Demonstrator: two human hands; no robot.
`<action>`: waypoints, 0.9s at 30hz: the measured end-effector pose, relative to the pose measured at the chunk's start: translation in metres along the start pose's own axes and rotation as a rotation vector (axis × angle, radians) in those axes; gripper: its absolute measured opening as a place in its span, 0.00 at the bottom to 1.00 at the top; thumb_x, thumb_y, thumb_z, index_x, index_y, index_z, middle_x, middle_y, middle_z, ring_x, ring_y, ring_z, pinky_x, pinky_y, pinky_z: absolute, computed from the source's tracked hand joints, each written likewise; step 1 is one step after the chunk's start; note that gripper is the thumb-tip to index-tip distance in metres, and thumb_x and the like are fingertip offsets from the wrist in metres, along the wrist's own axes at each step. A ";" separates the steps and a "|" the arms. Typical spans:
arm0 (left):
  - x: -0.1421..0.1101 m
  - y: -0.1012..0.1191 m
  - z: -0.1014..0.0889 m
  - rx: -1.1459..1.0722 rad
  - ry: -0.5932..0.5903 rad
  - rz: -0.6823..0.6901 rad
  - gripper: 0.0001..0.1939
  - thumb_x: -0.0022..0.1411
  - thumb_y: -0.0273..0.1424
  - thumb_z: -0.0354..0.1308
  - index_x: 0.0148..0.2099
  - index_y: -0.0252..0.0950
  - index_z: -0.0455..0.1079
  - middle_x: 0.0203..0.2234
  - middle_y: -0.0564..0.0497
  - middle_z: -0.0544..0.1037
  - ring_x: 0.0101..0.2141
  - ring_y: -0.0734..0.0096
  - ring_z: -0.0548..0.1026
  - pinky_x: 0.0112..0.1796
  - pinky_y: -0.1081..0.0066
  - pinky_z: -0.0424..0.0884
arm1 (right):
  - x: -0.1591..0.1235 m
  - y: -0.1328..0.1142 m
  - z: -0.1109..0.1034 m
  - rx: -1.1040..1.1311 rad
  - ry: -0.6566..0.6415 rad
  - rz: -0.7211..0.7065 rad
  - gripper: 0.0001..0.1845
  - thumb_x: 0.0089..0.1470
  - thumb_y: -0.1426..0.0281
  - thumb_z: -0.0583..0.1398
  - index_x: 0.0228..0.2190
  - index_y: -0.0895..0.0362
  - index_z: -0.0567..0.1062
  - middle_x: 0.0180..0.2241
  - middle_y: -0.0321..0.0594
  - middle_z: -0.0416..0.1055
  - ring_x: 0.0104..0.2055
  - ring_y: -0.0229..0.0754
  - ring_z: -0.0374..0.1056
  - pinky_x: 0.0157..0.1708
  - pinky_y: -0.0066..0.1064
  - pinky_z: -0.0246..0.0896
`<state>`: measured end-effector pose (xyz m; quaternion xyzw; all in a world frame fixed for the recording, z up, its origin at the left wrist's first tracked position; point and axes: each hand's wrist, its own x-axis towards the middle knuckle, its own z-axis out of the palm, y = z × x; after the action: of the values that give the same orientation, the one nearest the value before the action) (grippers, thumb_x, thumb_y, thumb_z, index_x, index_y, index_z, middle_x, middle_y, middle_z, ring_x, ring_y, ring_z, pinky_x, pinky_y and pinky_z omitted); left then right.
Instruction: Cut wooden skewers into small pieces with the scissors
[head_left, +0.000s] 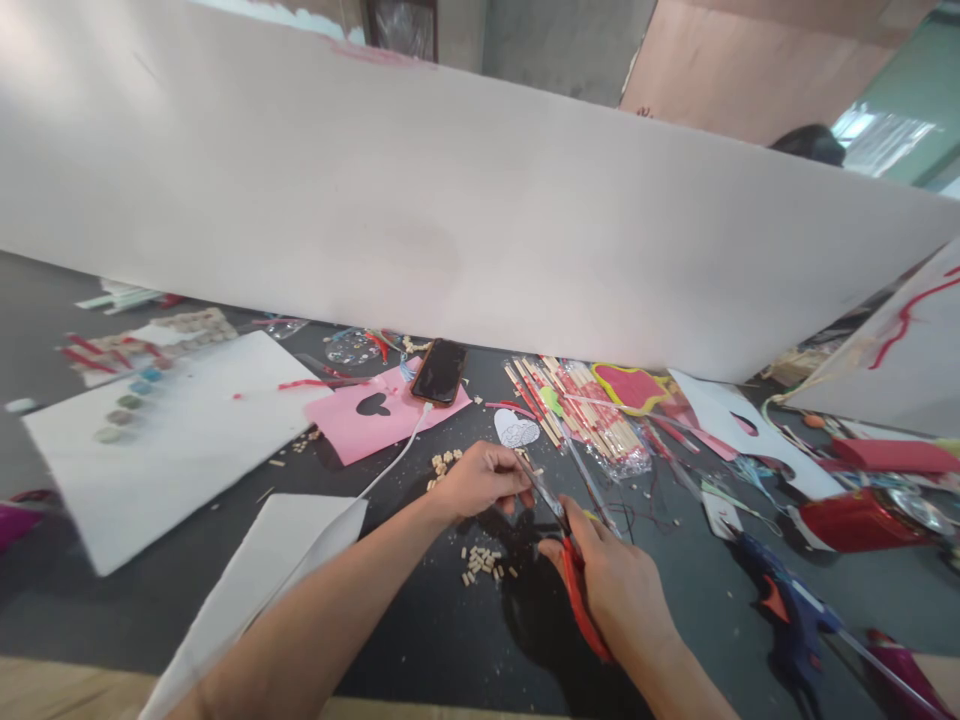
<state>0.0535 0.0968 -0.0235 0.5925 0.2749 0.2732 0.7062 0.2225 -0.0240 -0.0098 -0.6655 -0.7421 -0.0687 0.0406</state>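
My right hand (615, 560) grips a pair of scissors (581, 605) with red handles, its blades pointing forward and left. The blades reach the fingers of my left hand (480, 483), which are pinched together. What they hold, if anything, is too small and hidden to name. Below my hands lies a loose pile of short cut wooden pieces (484, 563), and more small pieces (442, 465) sit just left of my left hand. A white paper heart (516, 428) with a textured patch rests beyond my fingers.
Wooden chopsticks (577, 405) in red-printed wrappers lie beyond my hands. A phone (439, 372) with a white cable rests on pink paper (352, 425). At right are a blue glue gun (787, 600) and a red can (862, 520). A white board (450, 200) stands behind.
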 end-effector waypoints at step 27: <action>0.001 0.000 -0.002 0.032 -0.025 0.006 0.15 0.52 0.39 0.58 0.30 0.29 0.72 0.21 0.48 0.76 0.15 0.80 0.67 0.20 0.78 0.64 | 0.006 -0.006 -0.007 0.045 -0.075 0.082 0.26 0.55 0.55 0.51 0.51 0.56 0.63 0.41 0.46 0.72 0.40 0.48 0.70 0.32 0.33 0.63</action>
<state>0.0528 0.0987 -0.0236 0.6078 0.2686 0.2637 0.6992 0.2155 -0.0202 -0.0019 -0.6963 -0.7167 -0.0253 0.0305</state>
